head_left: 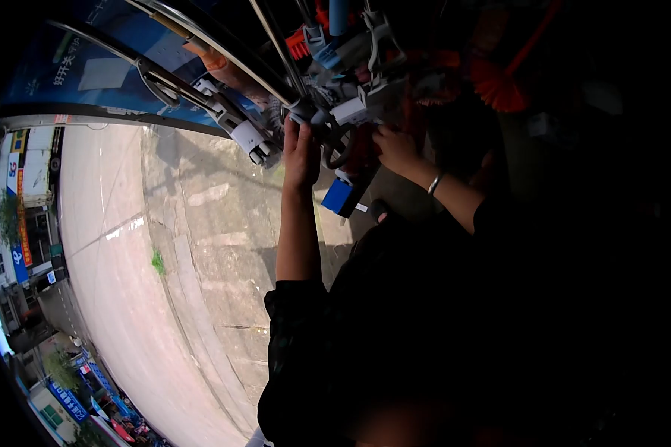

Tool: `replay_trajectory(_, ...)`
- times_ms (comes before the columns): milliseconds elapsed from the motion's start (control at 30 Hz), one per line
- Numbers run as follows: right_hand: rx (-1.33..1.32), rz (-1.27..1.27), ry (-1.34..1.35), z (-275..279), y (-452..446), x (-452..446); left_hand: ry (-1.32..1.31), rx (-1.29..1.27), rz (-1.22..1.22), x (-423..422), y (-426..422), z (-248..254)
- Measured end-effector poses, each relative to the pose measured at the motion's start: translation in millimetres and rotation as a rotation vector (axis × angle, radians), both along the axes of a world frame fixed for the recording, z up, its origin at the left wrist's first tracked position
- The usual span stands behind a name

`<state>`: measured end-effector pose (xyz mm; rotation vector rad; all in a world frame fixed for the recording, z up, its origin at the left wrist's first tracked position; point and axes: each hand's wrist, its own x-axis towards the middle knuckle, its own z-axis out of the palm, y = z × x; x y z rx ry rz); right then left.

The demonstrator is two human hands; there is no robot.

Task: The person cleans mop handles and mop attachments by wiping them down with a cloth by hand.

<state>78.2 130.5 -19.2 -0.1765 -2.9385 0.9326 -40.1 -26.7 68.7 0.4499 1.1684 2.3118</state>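
My left hand (300,158) is closed around the lower end of a mop (314,113), by a grey plastic joint at the foot of its metal pole. A dark grey ring-shaped part hangs just right of those fingers. My right hand (397,151), a silver bangle on its wrist, has its fingers bent against a dark reddish piece in shadow; what they grip is hidden. Between and below both hands a blue block-shaped end (338,197) shows on a dark flat piece. A white and grey mop head (252,140) hangs left of my left hand.
Several mops and brushes crowd the top, among them an orange-red bristle brush (499,88). A blue sign panel (119,71) stands behind them at upper left. Sunlit concrete pavement (201,246) runs along the left, with shopfronts (19,216) beyond. The right side is very dark.
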Motion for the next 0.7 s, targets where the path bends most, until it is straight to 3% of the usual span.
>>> replay_trajectory(67, -0.166, -0.034, 0.052, -9.1, -25.8, 19.8, -0.023, -0.047, 0.009, 3.7, 4.4, 2.2)
replay_trajectory(200, -0.127, 0.047, 0.11, 31.6, -24.2, 24.0, 0.043, -0.048, -0.004, -0.6, 13.7, 0.2)
replay_trajectory(333, 0.089, 0.132, 0.475, 48.9, 9.3, 1.9, 0.006, -0.084, -0.006, -4.6, 10.2, -0.2)
replay_trajectory(433, 0.369, 0.228, 0.435, 50.4, 26.3, -25.4, 0.022, -0.048, -0.028, -5.0, 11.9, 1.9)
replay_trajectory(467, 0.342, 0.25, 0.428, 45.1, 31.9, -30.3, 0.024, -0.05, -0.026, -5.8, 12.0, -0.5)
replay_trajectory(533, 0.183, 0.144, 0.376, 37.7, 31.5, -29.0, 0.025, -0.05, -0.016, -4.7, 14.2, -3.1)
replay_trajectory(633, -0.371, -0.211, 0.285, 10.1, -6.3, -26.0, 0.046, -0.037, 0.024, -4.4, 21.9, -4.2)
replay_trajectory(667, -1.272, -0.205, -0.078, 15.2, -15.3, -17.0, 0.043, -0.044, 0.023, -3.1, 19.8, -1.8)
replay_trajectory(700, -1.362, -0.243, -0.111, 37.9, -27.1, -11.7, 0.017, -0.063, 0.043, -2.7, 18.8, 1.7)
